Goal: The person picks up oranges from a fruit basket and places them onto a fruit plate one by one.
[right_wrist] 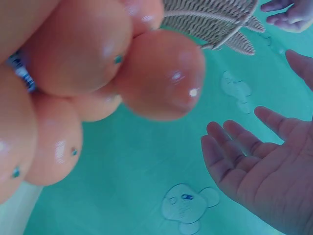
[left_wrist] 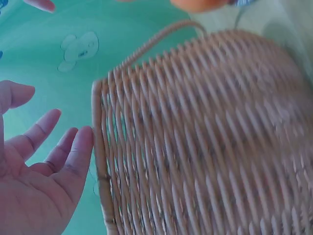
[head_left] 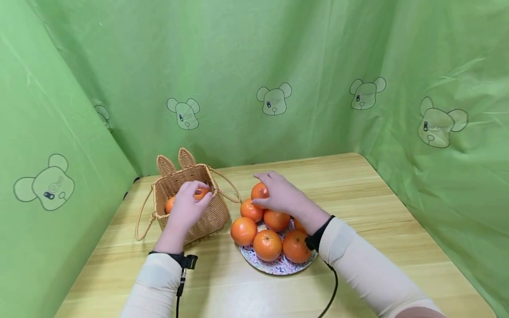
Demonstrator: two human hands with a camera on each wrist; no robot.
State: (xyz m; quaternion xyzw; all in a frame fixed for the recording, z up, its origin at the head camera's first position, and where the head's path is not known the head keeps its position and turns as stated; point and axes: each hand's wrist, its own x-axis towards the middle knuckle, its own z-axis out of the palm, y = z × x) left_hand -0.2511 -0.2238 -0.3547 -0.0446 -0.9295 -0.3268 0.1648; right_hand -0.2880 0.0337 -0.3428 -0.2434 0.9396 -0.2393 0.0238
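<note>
My left hand (head_left: 186, 208) hovers over the mouth of a wicker basket (head_left: 208, 221) with two rabbit ears. In the left wrist view its fingers are spread and relaxed, one fingertip right at the basket's rim, with nothing in the palm. Oranges (head_left: 169, 205) show inside the basket, partly hidden by that hand. Over the far side of a pile of oranges (head_left: 267, 245) is my right hand (head_left: 281, 194), thumb and fingers apart around the topmost orange (head_left: 259, 191). The right wrist view shows a gap between its fingers and the nearest orange (right_wrist: 164, 76).
Under the pile lies a patterned round plate (head_left: 274, 268) on the wooden table (head_left: 222, 282). Looped handles (head_left: 228, 183) stick out from the basket's sides. A green curtain (head_left: 230, 53) with bear outlines surrounds the table. Black cables (head_left: 333, 291) trail from both wrists.
</note>
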